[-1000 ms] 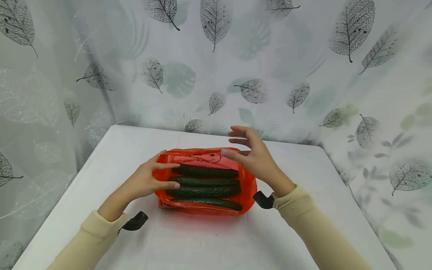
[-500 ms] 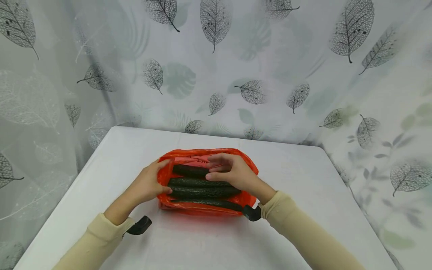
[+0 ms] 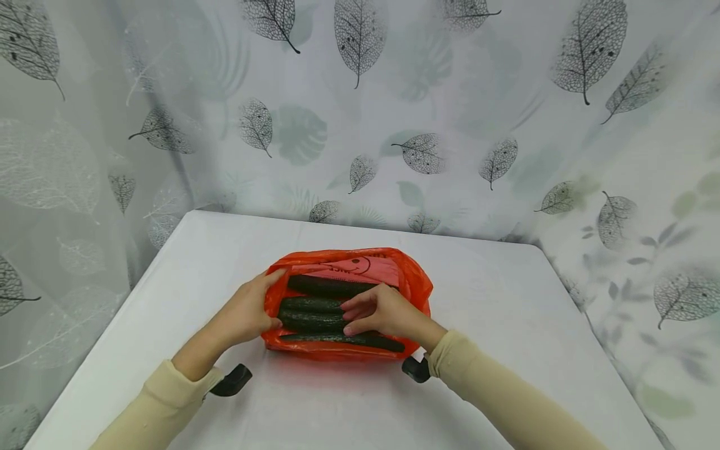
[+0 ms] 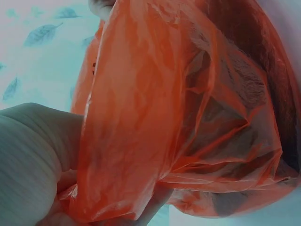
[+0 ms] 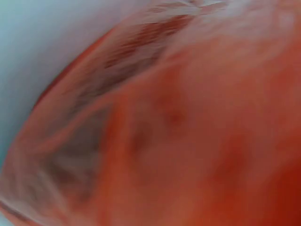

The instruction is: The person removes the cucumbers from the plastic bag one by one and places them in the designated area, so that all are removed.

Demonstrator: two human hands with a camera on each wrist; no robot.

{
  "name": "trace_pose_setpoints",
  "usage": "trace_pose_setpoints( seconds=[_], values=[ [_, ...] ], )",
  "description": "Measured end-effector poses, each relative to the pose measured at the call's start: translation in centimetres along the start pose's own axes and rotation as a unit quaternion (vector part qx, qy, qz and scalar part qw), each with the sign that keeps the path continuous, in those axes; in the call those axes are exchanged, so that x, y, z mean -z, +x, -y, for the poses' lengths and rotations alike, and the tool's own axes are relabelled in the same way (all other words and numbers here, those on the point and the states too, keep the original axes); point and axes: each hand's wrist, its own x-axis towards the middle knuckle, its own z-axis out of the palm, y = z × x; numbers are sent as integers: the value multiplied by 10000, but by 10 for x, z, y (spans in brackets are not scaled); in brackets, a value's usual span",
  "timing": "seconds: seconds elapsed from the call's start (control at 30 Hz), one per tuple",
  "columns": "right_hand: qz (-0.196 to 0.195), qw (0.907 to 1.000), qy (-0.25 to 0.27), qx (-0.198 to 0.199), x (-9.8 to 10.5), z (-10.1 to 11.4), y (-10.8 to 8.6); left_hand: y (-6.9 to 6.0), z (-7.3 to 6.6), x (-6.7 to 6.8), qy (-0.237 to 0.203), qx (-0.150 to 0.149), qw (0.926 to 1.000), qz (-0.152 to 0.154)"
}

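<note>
Several dark green cucumbers [image 3: 312, 321] lie side by side in an open red plastic bag [image 3: 417, 281]. My left hand [image 3: 243, 311] grips the bag's left rim; in the left wrist view the hand [image 4: 28, 165] has the red film [image 4: 131, 113] between thumb and fingers. Over the middle cucumbers, inside the bag's mouth, my right hand [image 3: 388, 312] has its thumb and bent fingers around one of them. The right wrist view shows blurred red film [image 5: 211, 117] with dark shapes behind it, and no hand.
A pink printed packet or film [image 3: 377, 269] with a smiling face lies along the back inside the bag. The bag stands on a white table [image 3: 484, 294], with a leaf-patterned curtain [image 3: 337, 125] behind and at both sides.
My right hand has come down and left from above the bag's right rim onto the middle cucumbers, its fingers drawing together. The left fingers have closed in on the left rim.
</note>
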Motion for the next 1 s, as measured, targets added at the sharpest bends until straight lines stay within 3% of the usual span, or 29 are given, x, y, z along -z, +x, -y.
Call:
trace_pose_setpoints(
  seconds=[0.67,1.0],
  values=[
    [-332,9912,-1219,-401,-19,-26,-6,-8,-3,-4,128,-307,9994,-30],
    [-393,9873,-1522,-237,-30,-27,-7,-10,-2,-8,185,-346,9991,-136]
  ],
)
